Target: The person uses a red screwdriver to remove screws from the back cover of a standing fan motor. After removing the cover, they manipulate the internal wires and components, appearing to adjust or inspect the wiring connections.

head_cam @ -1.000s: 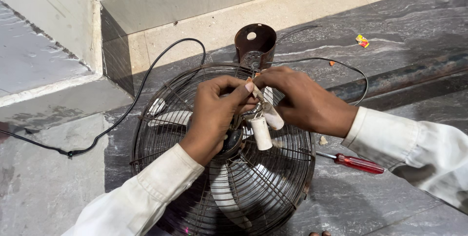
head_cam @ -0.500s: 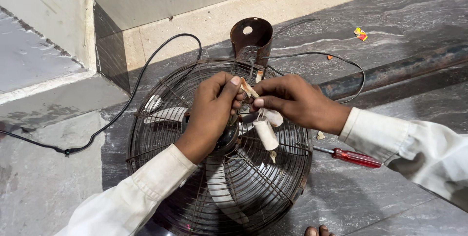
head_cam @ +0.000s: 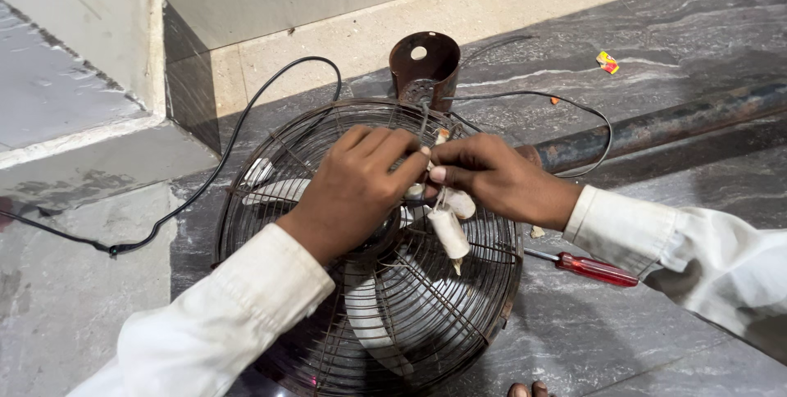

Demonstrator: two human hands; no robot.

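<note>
A round fan with a rusty wire guard lies flat on the dark grey stone floor, guard up, so its middle is easy to reach from above. The left hand rests on the wires over the hub, fingers curled and pressed toward the thumb, seemingly pinching thin wires; what exactly sits between the fingertips I cannot tell. The right hand meets it fingertip to fingertip, thumb and forefinger closed on the same spot, likely steadying those wires. Just below the 2 hands a small white cylinder, capacitor-like, hangs tilted over the guard by its leads, and pale metal blades show beneath. A red-handled screwdriver lies on the floor just beside the guard's right edge, within reach. Beyond the fan stands a rusty brown metal tube, and a black power cord trails away left.
</note>
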